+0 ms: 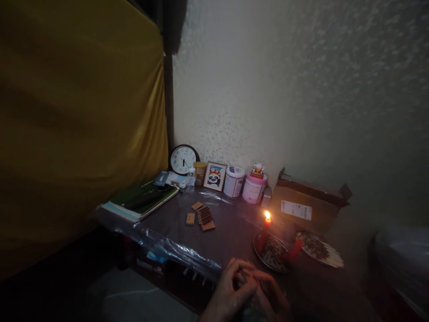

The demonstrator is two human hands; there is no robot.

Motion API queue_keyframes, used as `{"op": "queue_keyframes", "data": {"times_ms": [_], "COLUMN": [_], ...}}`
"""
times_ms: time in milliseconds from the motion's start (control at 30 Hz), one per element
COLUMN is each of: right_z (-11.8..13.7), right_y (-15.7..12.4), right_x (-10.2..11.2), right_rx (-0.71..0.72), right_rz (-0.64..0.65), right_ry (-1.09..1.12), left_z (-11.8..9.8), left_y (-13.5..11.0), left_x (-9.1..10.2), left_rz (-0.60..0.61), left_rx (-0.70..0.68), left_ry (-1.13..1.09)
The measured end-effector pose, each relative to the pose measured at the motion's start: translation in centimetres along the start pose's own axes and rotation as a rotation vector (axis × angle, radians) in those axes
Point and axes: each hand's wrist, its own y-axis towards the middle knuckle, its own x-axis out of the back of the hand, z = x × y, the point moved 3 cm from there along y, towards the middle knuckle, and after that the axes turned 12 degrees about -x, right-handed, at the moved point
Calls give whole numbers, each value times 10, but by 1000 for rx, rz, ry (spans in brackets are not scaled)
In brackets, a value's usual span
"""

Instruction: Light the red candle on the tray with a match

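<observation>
Close together at the table's front edge, my left hand (231, 288) and my right hand (271, 293) have curled fingers whose tips meet. Whatever lies between them is too dark and hidden to name. Just beyond, a lit red candle (264, 235) stands upright at the left side of a round metal plate (257, 251) that holds small pale and dark bits. A second red piece, apparently an unlit candle (295, 249), leans at the plate's right side. Farther right is an oval plate (336, 259) with thin pale sticks and dark bits, perhaps matches.
Small tan cards (190, 218) and dark strips (205, 215) lie mid-table. Behind are a clock (183, 159), a framed panda picture (215, 176), a white tin (233, 182), a pink tin (254, 190) and a cardboard box (304, 205). Books (140, 203) lie left, beside a yellow curtain (80, 112).
</observation>
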Motion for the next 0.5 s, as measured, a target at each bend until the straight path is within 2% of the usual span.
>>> {"op": "queue_keyframes", "data": {"times_ms": [233,500], "right_z": [-7,-14], "right_y": [4,2], "right_x": [15,26], "right_rx": [23,4], "right_rz": [51,81], "right_ry": [-171,-209], "left_z": [3,7], "left_y": [0,-4], "left_x": [-5,-8], "left_rz": [37,68], "left_rx": [18,-4], "left_ry": [10,38]}}
